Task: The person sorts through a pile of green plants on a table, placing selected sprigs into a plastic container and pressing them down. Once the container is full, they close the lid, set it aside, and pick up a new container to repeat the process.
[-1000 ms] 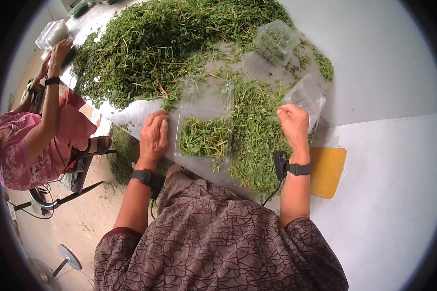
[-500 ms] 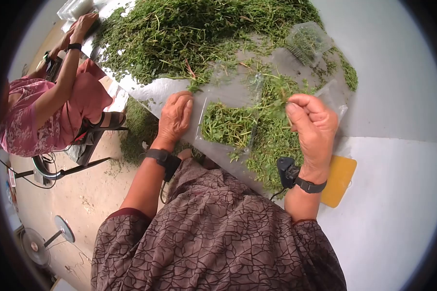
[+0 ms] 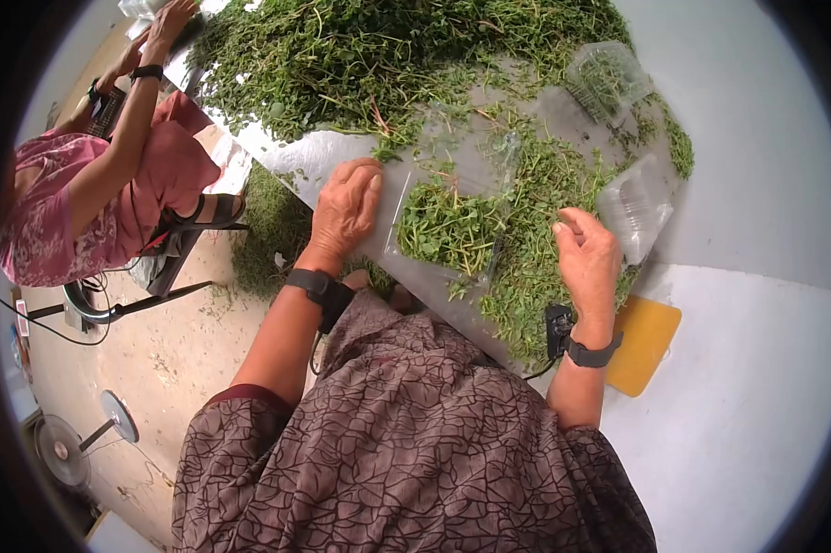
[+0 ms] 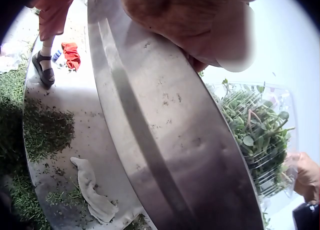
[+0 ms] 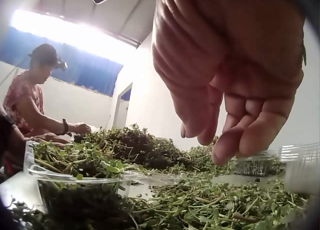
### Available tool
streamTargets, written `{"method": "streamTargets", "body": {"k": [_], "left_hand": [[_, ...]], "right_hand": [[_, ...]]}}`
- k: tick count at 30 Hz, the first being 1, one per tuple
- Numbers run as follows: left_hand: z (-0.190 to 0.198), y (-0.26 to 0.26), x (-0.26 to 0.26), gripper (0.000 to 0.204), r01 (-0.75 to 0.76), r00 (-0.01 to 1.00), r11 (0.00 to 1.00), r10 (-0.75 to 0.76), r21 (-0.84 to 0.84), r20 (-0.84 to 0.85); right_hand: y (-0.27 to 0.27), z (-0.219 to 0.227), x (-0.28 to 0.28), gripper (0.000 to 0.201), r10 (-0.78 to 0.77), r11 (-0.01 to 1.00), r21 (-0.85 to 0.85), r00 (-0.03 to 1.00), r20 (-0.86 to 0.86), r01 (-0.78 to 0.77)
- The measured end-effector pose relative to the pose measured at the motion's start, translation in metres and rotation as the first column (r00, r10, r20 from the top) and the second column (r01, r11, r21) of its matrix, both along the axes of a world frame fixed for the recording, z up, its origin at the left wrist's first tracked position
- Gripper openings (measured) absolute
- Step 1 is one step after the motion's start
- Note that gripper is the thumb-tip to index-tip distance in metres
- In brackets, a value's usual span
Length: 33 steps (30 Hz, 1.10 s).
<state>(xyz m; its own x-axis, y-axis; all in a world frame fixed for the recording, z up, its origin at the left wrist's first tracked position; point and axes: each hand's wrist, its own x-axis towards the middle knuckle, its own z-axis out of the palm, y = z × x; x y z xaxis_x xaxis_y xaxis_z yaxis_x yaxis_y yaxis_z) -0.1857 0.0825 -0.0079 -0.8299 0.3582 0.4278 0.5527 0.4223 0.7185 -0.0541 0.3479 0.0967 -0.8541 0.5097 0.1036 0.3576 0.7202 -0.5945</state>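
A clear plastic box (image 3: 399, 241) heaped with leafy green sprigs (image 3: 448, 226) stands near the table's front edge, its lid folded back. Just left of it, my left hand (image 3: 346, 207) rests at the metal table edge (image 4: 165, 125), fingers loosely bent, holding nothing that shows. To the box's right, my right hand (image 3: 586, 258) hovers low over loose sprigs (image 3: 531, 286). In the right wrist view, that hand (image 5: 232, 74) hangs with its fingers (image 5: 267, 127) relaxed and slightly curled, nothing between them.
A large mound of greens (image 3: 342, 69) covers the far side. Other clear boxes (image 3: 609, 83) and stacked empty boxes (image 3: 635, 210) stand at the right. A yellow board (image 3: 646, 346) sticks out at the right edge. Another person (image 3: 111, 175) sits at the left.
My right hand was pinching a sprig near the box half a second ago. It is now lower over the loose sprigs and holds nothing. The left hand stays beside the box; the head view has shifted.
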Motion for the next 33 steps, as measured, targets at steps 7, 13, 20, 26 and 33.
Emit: {"method": "streamTargets", "body": {"k": [7, 13, 20, 26, 33], "left_hand": [[0.000, 0.000, 0.000, 0.010, 0.001, 1.000, 1.000, -0.001, -0.008, -0.024], [-0.004, 0.000, -0.002, 0.010, 0.003, 0.999, 1.000, -0.004, -0.008, -0.046], [-0.002, 0.000, 0.001, 0.008, -0.010, 0.999, 1.000, 0.010, -0.004, -0.035], [-0.004, 0.000, 0.000, 0.010, 0.019, 0.999, 0.999, -0.018, 0.027, -0.038], [-0.005, 0.001, 0.001, 0.010, 0.008, 0.999, 0.999, -0.006, 0.033, -0.049]], "right_hand": [[0.005, -0.011, 0.016, 0.025, 0.005, 0.989, 0.143, 0.987, 0.163, -0.029], [-0.024, 0.011, -0.028, 0.028, 0.246, 0.960, 0.131, 0.969, 0.022, -0.246], [-0.051, -0.011, -0.073, 0.040, 0.446, 0.891, 0.070, 0.894, 0.047, -0.448], [-0.053, -0.036, -0.092, 0.030, 0.470, 0.881, 0.026, 0.879, 0.086, -0.473], [-0.054, -0.034, -0.095, 0.015, 0.521, 0.854, 0.041, 0.852, -0.050, -0.519]]}}
